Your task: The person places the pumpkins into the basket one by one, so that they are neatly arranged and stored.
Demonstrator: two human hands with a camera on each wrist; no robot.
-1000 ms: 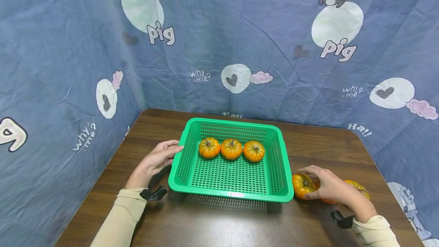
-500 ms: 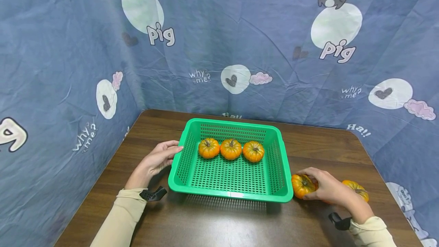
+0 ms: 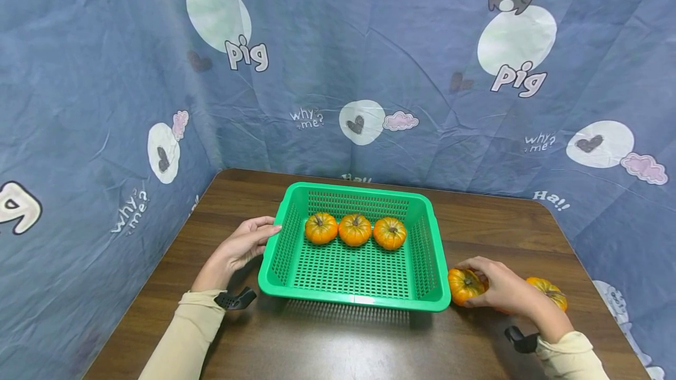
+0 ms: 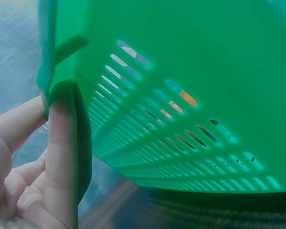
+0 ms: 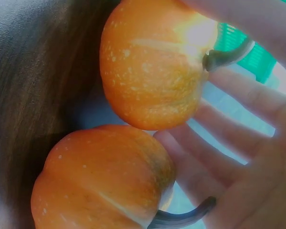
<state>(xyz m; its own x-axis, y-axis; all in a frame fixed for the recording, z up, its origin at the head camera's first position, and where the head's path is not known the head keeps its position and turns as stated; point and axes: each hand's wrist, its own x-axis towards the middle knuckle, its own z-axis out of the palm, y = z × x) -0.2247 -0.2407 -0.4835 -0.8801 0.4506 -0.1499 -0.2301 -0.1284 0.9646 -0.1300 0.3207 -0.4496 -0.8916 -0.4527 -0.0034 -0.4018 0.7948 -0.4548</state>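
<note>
A green plastic basket [image 3: 354,297] stands mid-table, with three small orange pumpkins [image 3: 355,230] in a row toward its back. My left hand [image 3: 240,249] grips its left rim; in the left wrist view, fingers [image 4: 62,157] lie against the perforated outer wall. Beside the basket's right front corner, my right hand [image 3: 504,289] holds a ribbed orange pumpkin [image 3: 463,286] between thumb and fingers. In the right wrist view that pumpkin [image 5: 157,67] has a curved stem, and a second pumpkin [image 5: 100,181] lies below it near the palm, mostly hidden in the head view.
Another pumpkin [image 3: 549,293] lies behind my right wrist, partly covered by it. The brown wooden table [image 3: 338,348] has blue printed cloth [image 3: 433,151] hanging along its back and sides.
My right hand has shifted slightly left and its fingers have settled more closely around the nearest pumpkin. The left hand, the basket and the pumpkins inside it stay in place.
</note>
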